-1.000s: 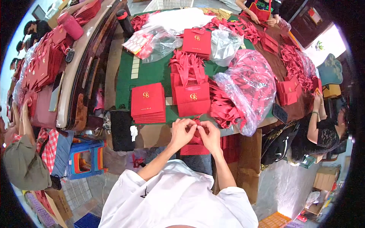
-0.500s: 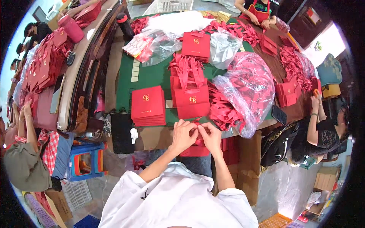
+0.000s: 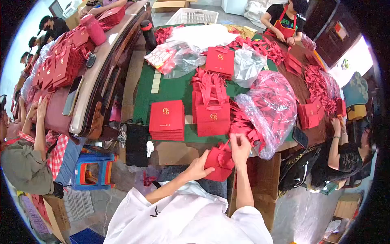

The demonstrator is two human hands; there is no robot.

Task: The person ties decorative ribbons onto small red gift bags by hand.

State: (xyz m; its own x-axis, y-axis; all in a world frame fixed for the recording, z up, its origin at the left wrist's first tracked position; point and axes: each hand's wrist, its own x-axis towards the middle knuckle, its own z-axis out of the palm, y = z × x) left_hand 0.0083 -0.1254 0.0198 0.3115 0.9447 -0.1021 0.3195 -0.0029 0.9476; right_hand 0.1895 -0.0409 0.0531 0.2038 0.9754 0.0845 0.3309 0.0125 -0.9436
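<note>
A small red paper gift bag (image 3: 219,167) is held in front of my body, just off the table's front edge, tilted to one side. My left hand (image 3: 198,167) grips its left side, thumb on the face and fingers mostly hidden behind. Above the bag's upper right, my right hand (image 3: 240,149) is closed in a pinch around red ribbon (image 3: 225,146) at the bag's top. Just beyond my hands stand ribbon-handled red bags (image 3: 213,120). To their left lies a neat stack of flat red bags (image 3: 167,120).
A clear plastic sack of red ribbons (image 3: 274,107) bulges at the right. Another stack of red bags (image 3: 219,62) sits farther back on the green table mat (image 3: 174,87). A black phone (image 3: 300,138) lies near the right edge. Co-workers sit on both sides and one is at the far right.
My hands were together at the bag's top. Now the left grips the bag's side, the bag is tilted more into view, and the right has moved right and up with the ribbon.
</note>
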